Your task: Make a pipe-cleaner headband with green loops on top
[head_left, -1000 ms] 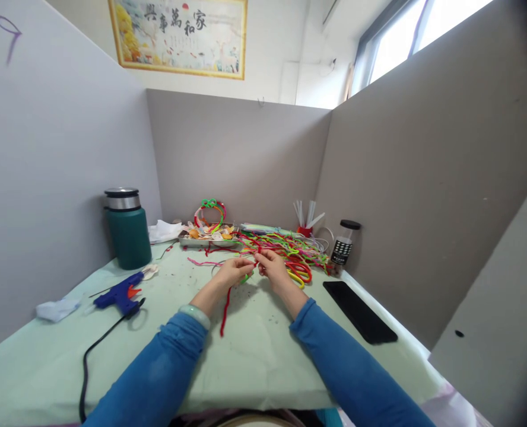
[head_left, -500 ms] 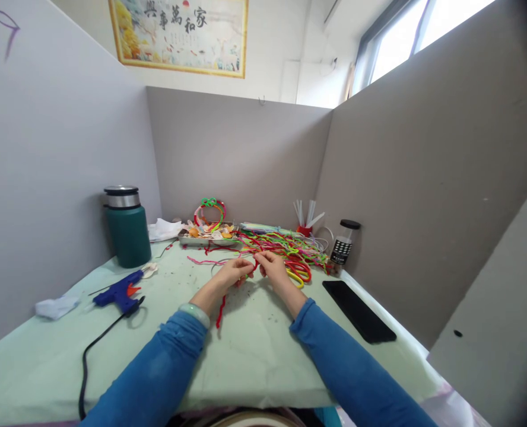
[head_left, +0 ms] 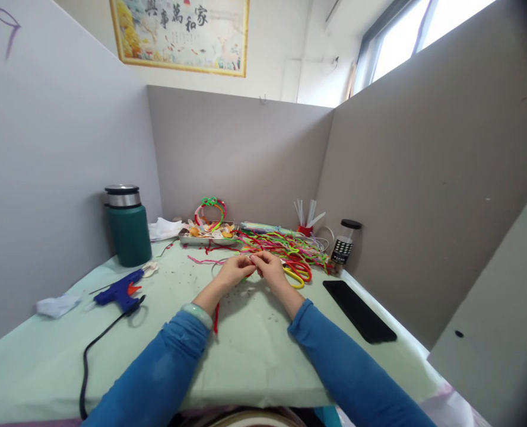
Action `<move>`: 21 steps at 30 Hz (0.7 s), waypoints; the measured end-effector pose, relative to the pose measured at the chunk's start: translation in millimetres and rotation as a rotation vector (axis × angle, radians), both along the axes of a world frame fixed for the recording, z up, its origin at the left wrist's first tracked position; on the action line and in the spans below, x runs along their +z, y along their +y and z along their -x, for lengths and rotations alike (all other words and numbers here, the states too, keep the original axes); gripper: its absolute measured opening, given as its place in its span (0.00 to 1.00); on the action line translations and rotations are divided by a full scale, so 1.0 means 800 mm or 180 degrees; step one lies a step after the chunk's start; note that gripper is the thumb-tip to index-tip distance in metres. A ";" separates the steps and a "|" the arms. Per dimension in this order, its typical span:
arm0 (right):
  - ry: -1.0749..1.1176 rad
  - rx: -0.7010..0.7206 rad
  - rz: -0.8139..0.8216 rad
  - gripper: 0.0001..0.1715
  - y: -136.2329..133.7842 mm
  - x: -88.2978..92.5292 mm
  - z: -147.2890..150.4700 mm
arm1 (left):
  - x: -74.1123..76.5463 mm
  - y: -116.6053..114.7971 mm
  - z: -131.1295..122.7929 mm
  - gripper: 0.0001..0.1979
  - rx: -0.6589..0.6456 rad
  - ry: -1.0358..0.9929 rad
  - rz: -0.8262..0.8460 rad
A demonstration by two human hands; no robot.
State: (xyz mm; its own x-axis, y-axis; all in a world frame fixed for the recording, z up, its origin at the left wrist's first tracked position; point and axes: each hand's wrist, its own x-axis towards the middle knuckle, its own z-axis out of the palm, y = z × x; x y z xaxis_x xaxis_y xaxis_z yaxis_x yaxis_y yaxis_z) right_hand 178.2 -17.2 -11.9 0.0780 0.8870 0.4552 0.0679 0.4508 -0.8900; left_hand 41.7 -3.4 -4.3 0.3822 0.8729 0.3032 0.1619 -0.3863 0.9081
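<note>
My left hand (head_left: 235,271) and my right hand (head_left: 269,268) meet fingertip to fingertip over the middle of the table, both closed around a red fuzzy strand. Most of the strand is hidden by the fingers; its loose end (head_left: 216,320) hangs below my left wrist. A bit of green shows under the left fingers. Just right of my right hand lie scissors with yellow (head_left: 297,277) and red handles. Behind the hands is a pile of colourful fuzzy strands (head_left: 285,243).
A blue glue gun (head_left: 120,292) with a black cord and a green bottle (head_left: 129,228) stand left. A metal tray (head_left: 208,241) holds small pieces beside decorated hoops (head_left: 210,214). Right are a black phone (head_left: 359,311), a jar (head_left: 343,246) and a red cup of sticks (head_left: 305,230).
My hands have come together, fingertips now touching. The red strand's hanging end has shifted slightly left and down, and the red piece between the hands is now mostly covered.
</note>
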 end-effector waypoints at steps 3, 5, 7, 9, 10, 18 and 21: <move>-0.0104 -0.0005 0.0021 0.12 0.001 0.001 -0.001 | -0.004 0.004 -0.002 0.11 -0.0058 -0.0176 0.0077; -0.0127 0.0015 0.0011 0.11 0.002 0.001 -0.002 | -0.005 0.004 -0.003 0.12 -0.0162 -0.0389 0.0216; -0.0134 0.0061 0.0000 0.11 0.003 0.000 -0.002 | -0.004 0.002 -0.003 0.14 -0.0206 -0.0597 0.0295; -0.0129 0.0107 0.0001 0.12 0.003 -0.001 -0.001 | -0.001 -0.001 -0.003 0.16 -0.0179 -0.0749 0.0344; -0.0127 0.0120 0.0000 0.12 0.003 -0.002 0.000 | 0.000 -0.002 -0.002 0.16 -0.0152 -0.0798 0.0372; -0.0368 -0.0047 -0.0139 0.11 0.005 -0.006 0.001 | -0.001 0.002 -0.001 0.16 -0.0193 -0.0512 0.0333; -0.0855 -0.0451 -0.0360 0.08 0.002 -0.006 0.000 | -0.005 0.006 -0.001 0.10 0.0159 -0.0078 0.0050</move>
